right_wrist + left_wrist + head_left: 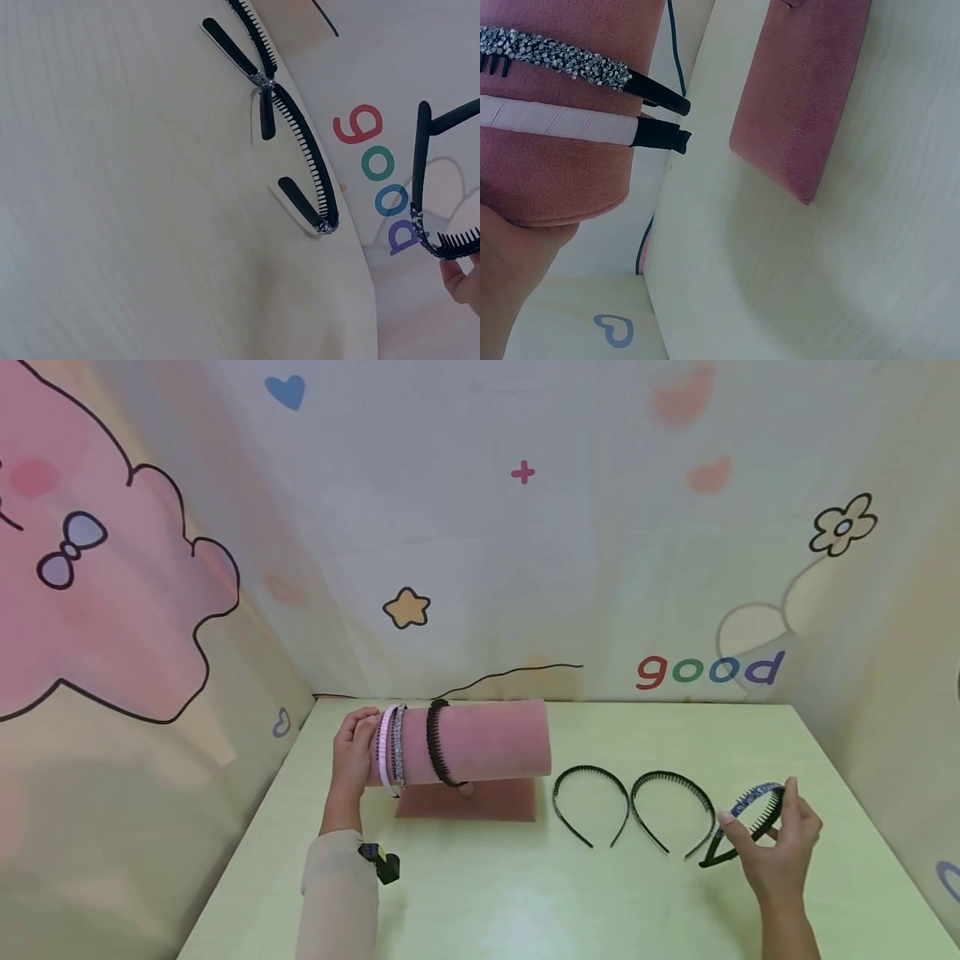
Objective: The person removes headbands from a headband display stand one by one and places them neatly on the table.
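Observation:
My left hand (352, 760) grips the left end of a pink padded headband stand (491, 739), its fingers over the top of the roll. Around the roll sit a pale pink headband (383, 752), a silver glittery headband (577, 64) close beside it, and a black toothed headband (433, 743) further right. Off to the right, my right hand (783, 852) pinches a blue glittery headband (756, 793) with black inner teeth, held tilted between thumb and fingers. The right wrist view shows only the fingertips (454, 277) on this headband.
Two black headbands, the left one (587, 767) and the right one (667, 774), lie side by side on the pale table (570, 902) between the stand and my right hand. Under the roll is the stand's flat pink base (467, 806). A patterned curtain (480, 543) rises behind.

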Tool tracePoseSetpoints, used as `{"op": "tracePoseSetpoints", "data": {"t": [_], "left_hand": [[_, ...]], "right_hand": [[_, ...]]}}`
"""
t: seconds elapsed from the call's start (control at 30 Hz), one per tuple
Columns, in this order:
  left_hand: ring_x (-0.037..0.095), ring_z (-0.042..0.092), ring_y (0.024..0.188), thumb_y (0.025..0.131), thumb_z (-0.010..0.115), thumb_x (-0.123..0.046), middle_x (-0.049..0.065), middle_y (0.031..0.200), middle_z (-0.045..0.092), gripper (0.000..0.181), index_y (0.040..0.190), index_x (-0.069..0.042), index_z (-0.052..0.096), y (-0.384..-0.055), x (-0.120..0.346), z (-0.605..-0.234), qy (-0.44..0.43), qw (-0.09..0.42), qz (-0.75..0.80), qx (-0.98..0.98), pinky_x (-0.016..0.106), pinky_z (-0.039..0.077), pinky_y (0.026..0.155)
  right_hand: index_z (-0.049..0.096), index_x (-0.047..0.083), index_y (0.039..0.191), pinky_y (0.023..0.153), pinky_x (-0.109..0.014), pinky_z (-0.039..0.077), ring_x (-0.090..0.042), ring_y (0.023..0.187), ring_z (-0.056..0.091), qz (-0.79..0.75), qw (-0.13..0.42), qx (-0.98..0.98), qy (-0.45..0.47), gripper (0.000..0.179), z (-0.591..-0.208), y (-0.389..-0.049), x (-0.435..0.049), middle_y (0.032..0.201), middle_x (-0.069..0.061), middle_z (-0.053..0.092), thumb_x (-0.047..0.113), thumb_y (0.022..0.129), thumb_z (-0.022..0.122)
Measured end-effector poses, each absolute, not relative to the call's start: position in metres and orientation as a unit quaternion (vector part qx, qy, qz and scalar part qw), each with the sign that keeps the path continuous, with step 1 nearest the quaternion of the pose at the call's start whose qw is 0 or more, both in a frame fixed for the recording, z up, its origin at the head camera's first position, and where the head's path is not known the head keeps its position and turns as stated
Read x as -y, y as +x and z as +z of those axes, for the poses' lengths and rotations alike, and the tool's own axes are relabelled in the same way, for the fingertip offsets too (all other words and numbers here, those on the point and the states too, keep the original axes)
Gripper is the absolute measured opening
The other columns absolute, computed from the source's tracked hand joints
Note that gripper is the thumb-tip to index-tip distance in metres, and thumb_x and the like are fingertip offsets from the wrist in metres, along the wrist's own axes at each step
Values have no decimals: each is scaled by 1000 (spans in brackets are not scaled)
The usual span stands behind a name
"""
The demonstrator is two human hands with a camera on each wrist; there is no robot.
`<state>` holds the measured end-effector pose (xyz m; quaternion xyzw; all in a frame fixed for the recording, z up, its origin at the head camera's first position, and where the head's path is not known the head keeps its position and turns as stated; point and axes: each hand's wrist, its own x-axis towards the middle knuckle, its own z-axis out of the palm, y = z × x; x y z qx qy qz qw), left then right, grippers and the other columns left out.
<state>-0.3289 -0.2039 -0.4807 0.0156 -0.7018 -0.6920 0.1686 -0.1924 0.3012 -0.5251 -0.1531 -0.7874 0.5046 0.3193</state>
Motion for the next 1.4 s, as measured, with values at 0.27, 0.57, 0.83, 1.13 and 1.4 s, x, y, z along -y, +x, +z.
{"op": "tracePoseSetpoints", "data": {"t": [0.27, 0.57, 0.83, 1.13, 1.4], "left_hand": [[17, 48, 91, 87, 50, -25, 5, 103, 54, 29, 108, -5, 53, -326, 205, -474, 17, 156, -699, 697, 32, 35, 78], [17, 49, 91, 86, 51, -28, 3, 102, 55, 28, 106, -9, 54, -327, 205, -479, 15, 166, -695, 700, 31, 36, 78], [18, 49, 90, 86, 51, -27, 3, 103, 54, 28, 107, -8, 54, -329, 207, -480, 14, 163, -699, 696, 30, 36, 77], [18, 49, 89, 86, 52, -28, 3, 102, 54, 28, 106, -9, 54, -329, 204, -479, 13, 165, -701, 694, 30, 36, 76], [18, 49, 87, 86, 52, -28, 2, 102, 55, 29, 106, -9, 54, -329, 205, -480, 20, 163, -699, 696, 30, 37, 75]], "right_hand": [[20, 21, 137, 89, -31, 26, -17, 116, 23, 467, 302, 812, -177, 89, -524, -188, -313, 131, -10, 26, 18, 64, 71], [23, 20, 136, 90, -55, 16, -33, 120, 17, 379, 304, 862, -147, 94, -531, -186, -332, 129, -19, 29, 26, 59, 75], [27, 19, 135, 75, -62, 17, -49, 108, 24, 249, 278, 922, -102, 96, -530, -193, -343, 124, -25, 29, 43, 55, 74], [20, 18, 137, 68, -63, 18, -54, 104, 22, 194, 218, 952, -95, 98, -534, -198, -358, 125, -29, 23, 54, 59, 67], [18, 14, 137, 67, -64, 17, -56, 102, 21, 167, 173, 967, -84, 98, -540, -212, -370, 122, -34, 21, 60, 62, 61]]}}
